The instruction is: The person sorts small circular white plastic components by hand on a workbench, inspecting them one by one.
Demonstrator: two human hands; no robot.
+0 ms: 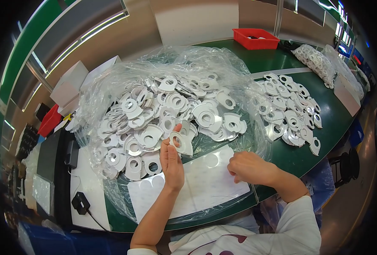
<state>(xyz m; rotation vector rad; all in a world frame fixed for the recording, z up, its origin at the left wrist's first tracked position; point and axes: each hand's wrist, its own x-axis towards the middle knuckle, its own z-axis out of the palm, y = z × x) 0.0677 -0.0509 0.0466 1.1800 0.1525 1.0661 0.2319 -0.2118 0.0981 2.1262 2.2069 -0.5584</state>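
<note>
My left hand (172,168) is closed on a white plastic ring part (185,147), a flat piece with a round hole and a flared edge, held up above the near side of the pile. At the right end of a white sheet (197,180) marked with round shapes, my right hand (251,168) is closed, fingertips pinched together. Whatever it may hold is too small or hidden to name. A large heap of similar white ring parts (149,137) lies just beyond the sheet, on crumpled clear plastic film (99,80).
More white ring parts (294,121) are spread on the green table (324,100) to the right. A red bin (255,39) stands at the back, near a bag of rings (314,59). A black adapter with a cable (81,203) lies at left, beside a second red bin (50,121).
</note>
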